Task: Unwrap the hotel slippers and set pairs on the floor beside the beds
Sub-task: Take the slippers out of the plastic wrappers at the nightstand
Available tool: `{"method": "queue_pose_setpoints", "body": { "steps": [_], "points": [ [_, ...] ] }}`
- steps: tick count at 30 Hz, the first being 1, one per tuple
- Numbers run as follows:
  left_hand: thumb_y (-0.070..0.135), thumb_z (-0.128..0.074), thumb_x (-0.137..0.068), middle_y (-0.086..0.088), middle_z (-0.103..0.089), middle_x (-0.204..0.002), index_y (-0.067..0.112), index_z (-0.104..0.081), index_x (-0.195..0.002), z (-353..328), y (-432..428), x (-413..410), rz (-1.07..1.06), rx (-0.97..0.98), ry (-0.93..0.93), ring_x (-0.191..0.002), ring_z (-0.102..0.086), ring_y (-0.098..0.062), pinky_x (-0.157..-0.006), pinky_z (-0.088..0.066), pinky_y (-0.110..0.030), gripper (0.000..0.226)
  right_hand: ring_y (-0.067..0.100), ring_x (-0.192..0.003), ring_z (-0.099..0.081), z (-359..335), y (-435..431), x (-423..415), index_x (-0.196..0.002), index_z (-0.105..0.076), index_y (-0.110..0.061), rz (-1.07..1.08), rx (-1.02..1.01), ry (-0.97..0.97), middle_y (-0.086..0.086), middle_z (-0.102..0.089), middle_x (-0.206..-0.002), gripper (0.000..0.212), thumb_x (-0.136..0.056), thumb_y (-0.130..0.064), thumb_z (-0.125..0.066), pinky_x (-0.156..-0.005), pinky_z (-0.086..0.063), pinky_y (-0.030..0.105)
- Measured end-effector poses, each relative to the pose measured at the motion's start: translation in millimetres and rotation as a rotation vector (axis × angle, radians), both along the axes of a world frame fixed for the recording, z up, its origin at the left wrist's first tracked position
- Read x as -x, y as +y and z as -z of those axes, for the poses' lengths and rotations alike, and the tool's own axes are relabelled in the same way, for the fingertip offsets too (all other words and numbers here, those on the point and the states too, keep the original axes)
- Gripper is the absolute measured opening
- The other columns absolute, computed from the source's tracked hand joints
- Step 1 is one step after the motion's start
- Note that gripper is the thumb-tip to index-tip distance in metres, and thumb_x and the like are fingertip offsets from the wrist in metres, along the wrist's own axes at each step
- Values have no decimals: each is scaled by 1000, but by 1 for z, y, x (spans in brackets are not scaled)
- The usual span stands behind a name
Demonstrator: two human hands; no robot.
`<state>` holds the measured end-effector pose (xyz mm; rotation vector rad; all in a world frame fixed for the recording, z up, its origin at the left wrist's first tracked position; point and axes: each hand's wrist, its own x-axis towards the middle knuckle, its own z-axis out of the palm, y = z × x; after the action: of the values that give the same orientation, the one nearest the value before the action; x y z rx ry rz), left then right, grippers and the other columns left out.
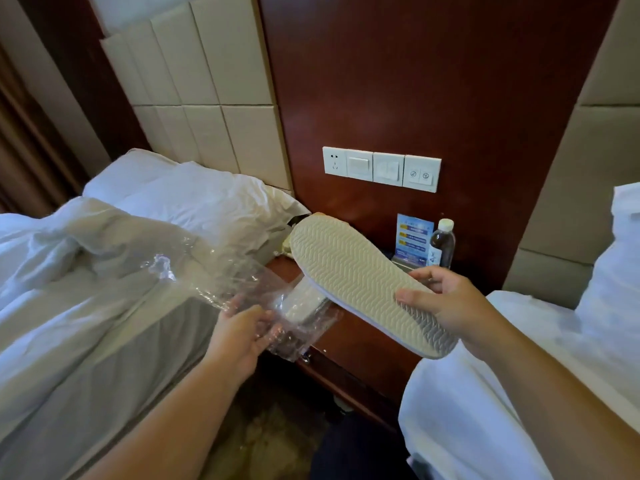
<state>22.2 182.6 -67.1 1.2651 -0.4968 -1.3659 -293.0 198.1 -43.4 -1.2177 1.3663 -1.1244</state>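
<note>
My right hand (446,303) grips a white hotel slipper (349,268) near its heel, sole up, its ribbed grey tread facing me, above the nightstand. My left hand (242,332) holds a crumpled clear plastic wrapper (214,275) that stretches up and left over the edge of the left bed. Under the wrapper's right end another wrapped pack of slippers (306,304) lies on the nightstand, partly hidden by plastic and by the raised slipper.
A dark wooden nightstand (360,344) stands between the left bed (86,306) and the right bed (485,410). On it, at the back, stand a water bottle (441,244) and a blue card (414,237). A switch panel (381,168) is on the wall. Patterned carpet (263,441) lies below.
</note>
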Motion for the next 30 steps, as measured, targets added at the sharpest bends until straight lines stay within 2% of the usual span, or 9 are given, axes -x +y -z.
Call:
{"method": "queue_pose_setpoints", "body": {
  "steps": [4, 9, 11, 14, 16, 19, 22, 25, 30],
  "points": [
    [-10, -65, -82, -9, -72, -95, 22, -56, -113, 21, -22, 41, 218, -35, -15, -71, -69, -19, -59, -58, -35, 45, 16, -78, -73, 13, -7, 18, -97, -69, -24, 100, -2, -21, -2, -76, -90, 38, -65, -31, -88, -68, -57, 34],
    [-12, -75, -69, -6, -75, -105, 30, -38, -141, 46, -46, 80, 442, -59, -115, -87, -73, -24, -76, -59, -44, 91, 14, -76, -74, 23, -10, 39, -98, -67, -32, 194, -10, -71, -9, -76, -88, 36, -67, -33, -86, -64, -54, 32],
    [-10, -75, -71, -6, -76, -103, 27, -30, -147, 56, -54, 93, 488, -81, -141, -87, -74, -22, -79, -59, -45, 96, 13, -74, -74, 28, -11, 42, -97, -67, -35, 237, -28, -85, -10, -76, -85, 33, -69, -35, -85, -62, -54, 32],
    [-5, -75, -74, -4, -77, -98, 21, -34, -145, 68, -61, 113, 530, -124, -233, -64, -73, -14, -50, -53, -25, 85, 13, -73, -73, 41, -11, 38, -104, -63, -36, 296, -75, -118, -9, -75, -86, 44, -67, -42, -85, -56, -54, 28],
    [-2, -76, -74, 0, -77, -96, 23, -36, -145, 79, -66, 124, 568, -133, -301, -69, -74, -16, -48, -51, -24, 86, 13, -78, -72, 51, -11, 28, -104, -58, -43, 304, -118, -99, -10, -72, -91, 51, -61, -46, -87, -58, -54, 28],
    [4, -79, -76, 1, -72, -116, 28, -23, -152, 95, -71, 136, 633, -119, -324, -91, -72, -20, -67, -59, -34, 98, 12, -89, -64, 68, -19, 12, -103, -50, -49, 330, -143, -72, -14, -63, -100, 51, -67, -40, -83, -69, -54, 32],
    [16, -81, -77, 3, -41, -152, 34, -17, -154, 104, -75, 132, 634, -117, -380, -122, -55, -21, -100, -47, -42, 102, 16, -98, -58, 88, -37, -4, -114, -46, -46, 386, -163, -28, -18, -55, -102, 46, -79, -34, -73, -86, -52, 41],
    [19, -80, -78, 3, -38, -152, 34, -23, -152, 109, -78, 110, 582, -126, -416, -127, -50, -21, -109, -39, -46, 95, 16, -98, -54, 110, -53, -18, -129, -43, -38, 419, -174, 66, -10, -57, -113, 50, -85, -34, -65, -82, -45, 36],
    [14, -77, -82, 5, -58, -133, 31, -44, -142, 108, -78, 56, 477, -118, -438, -102, -64, -8, -78, -55, -29, 71, 26, -109, -51, 143, -65, -26, -140, -36, -34, 409, -324, 372, 1, -49, -130, 55, -89, -34, -55, -81, -39, 35]
  ]
}}
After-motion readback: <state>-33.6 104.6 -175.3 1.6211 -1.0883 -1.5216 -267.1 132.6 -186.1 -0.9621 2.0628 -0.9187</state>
